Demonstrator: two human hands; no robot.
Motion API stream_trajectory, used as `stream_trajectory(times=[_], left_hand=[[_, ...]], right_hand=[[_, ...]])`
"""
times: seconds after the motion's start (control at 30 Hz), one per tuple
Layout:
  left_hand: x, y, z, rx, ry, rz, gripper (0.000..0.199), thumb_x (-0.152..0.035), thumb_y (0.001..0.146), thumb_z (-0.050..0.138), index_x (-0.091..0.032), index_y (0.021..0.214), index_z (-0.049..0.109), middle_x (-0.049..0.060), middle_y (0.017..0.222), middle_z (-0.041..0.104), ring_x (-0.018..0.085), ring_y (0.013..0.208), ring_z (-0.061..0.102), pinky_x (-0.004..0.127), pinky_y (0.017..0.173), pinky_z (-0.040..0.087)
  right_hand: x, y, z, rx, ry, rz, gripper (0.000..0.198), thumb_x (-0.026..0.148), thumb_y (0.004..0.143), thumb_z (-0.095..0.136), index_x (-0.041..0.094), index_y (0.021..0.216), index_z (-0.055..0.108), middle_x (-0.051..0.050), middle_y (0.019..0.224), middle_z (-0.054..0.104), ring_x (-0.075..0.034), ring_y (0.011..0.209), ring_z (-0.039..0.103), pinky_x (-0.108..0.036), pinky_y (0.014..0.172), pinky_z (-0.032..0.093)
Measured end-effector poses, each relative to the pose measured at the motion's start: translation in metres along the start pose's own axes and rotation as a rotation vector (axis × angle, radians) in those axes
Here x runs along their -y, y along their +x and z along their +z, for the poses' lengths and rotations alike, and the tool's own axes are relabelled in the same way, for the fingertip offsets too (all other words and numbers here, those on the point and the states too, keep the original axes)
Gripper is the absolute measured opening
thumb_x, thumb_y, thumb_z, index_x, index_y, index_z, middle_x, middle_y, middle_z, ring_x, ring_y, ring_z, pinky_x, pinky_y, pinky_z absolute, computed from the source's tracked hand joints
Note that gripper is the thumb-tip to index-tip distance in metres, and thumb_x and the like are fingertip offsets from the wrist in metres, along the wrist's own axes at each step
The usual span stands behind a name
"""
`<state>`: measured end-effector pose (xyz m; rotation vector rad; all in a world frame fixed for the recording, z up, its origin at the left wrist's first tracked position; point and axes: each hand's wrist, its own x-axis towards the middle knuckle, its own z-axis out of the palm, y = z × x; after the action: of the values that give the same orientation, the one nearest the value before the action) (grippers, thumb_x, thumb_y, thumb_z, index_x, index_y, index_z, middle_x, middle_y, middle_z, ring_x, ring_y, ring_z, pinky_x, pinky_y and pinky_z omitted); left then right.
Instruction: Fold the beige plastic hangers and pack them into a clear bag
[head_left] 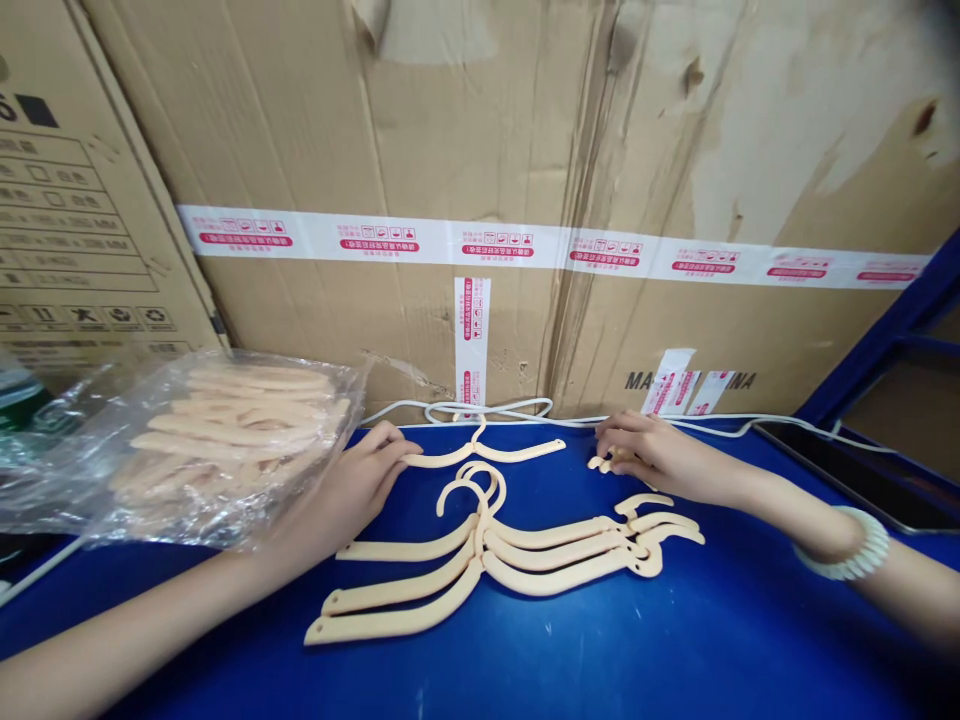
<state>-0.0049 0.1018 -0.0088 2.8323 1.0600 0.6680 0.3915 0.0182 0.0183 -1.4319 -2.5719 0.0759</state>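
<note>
My left hand [375,465] pinches the left end of a beige plastic clothes hanger [517,451] lying at the back of the blue surface. Closer to me, several more beige hangers [420,622] lie overlapped, their hooks pointing away. Small curved beige pieces [660,525] sit at the right ends of these hangers. Further right, my right hand [649,455] has its fingers curled down onto a few small beige plastic pieces [598,464]. The fingers partly cover those pieces. A pale beaded band circles my right wrist.
A clear plastic bag [240,440] full of beige hanger parts lies at left, against my left forearm. A large cardboard box [390,330] stands behind the blue surface [600,650]. White cable [397,408] runs along its base. A dark phone-like device [847,480] lies at right.
</note>
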Motion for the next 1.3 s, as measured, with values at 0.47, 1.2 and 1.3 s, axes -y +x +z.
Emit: stream_trajectory(times=[0.47,1.2,1.3], left_hand=[[-0.024,-0.004,-0.012,-0.034,-0.096,-0.017,0.031,-0.028,0.101,0.026,-0.019,0.102,0.055,0.006,0.105,0.051,0.021,0.092,0.061,0.041,0.087,0.049],[-0.084,-0.074,-0.055,-0.229,-0.176,0.010,0.018,-0.019,0.098,0.043,-0.025,0.113,0.052,0.001,0.099,0.066,0.015,0.090,0.067,0.022,0.076,0.051],[-0.091,-0.092,-0.044,-0.261,-0.231,-0.016,0.018,-0.021,0.098,0.045,-0.025,0.113,0.053,0.002,0.104,0.067,0.017,0.094,0.068,0.023,0.081,0.052]], right_hand=[[0.005,0.002,0.003,-0.090,-0.030,-0.005,0.001,0.017,0.084,0.067,0.018,0.085,0.068,-0.010,0.098,0.066,-0.024,0.093,0.063,-0.036,0.082,0.052],[0.064,-0.029,-0.032,-0.638,0.204,0.290,0.031,0.044,0.101,0.039,0.019,0.097,0.058,0.000,0.059,0.058,-0.015,0.051,0.055,-0.026,0.050,0.043],[0.101,-0.042,-0.030,-0.708,0.807,0.463,0.034,0.053,0.086,0.065,0.019,0.089,0.064,-0.005,0.069,0.069,-0.017,0.062,0.063,-0.026,0.055,0.049]])
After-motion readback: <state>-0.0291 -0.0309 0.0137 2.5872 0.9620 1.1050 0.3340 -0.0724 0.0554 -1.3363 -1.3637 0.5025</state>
